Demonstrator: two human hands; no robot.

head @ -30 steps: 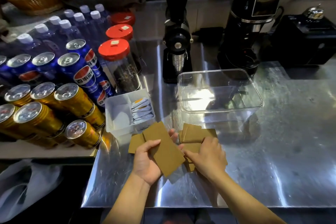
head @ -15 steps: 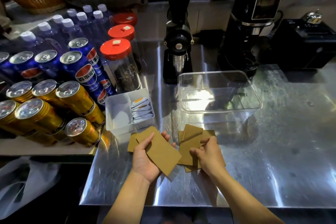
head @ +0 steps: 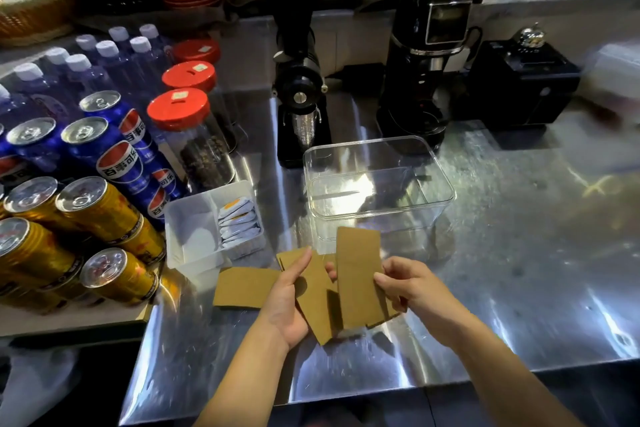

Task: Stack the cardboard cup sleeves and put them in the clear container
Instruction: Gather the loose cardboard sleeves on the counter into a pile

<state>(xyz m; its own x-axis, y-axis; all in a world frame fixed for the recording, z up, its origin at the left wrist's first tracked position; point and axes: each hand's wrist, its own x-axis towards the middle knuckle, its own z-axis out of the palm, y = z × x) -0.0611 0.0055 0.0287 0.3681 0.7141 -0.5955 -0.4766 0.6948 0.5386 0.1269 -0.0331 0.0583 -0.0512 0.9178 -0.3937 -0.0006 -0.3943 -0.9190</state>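
Note:
My left hand (head: 289, 302) grips a flat brown cardboard cup sleeve (head: 317, 302), thumb on top. My right hand (head: 410, 286) pinches another brown sleeve (head: 358, 277) by its right edge and holds it upright just beside the left one. A third sleeve (head: 244, 288) lies flat on the steel counter to the left of my left hand. The clear container (head: 379, 191) stands empty on the counter just beyond both hands. Whether more sleeves lie under the held ones is hidden.
A small white bin of sachets (head: 216, 225) sits left of the clear container. Gold cans (head: 100, 211) and blue cans (head: 114, 152) crowd the left side, with red-lidded jars (head: 188, 135) behind. Two black coffee grinders (head: 301, 80) (head: 424, 55) stand behind the container. The steel counter (head: 519, 253) stretches to the right.
My right hand has lifted a sleeve off the counter pile and stood it upright next to the sleeve in my left hand. My left hand has shifted right, uncovering the sleeve lying on the counter.

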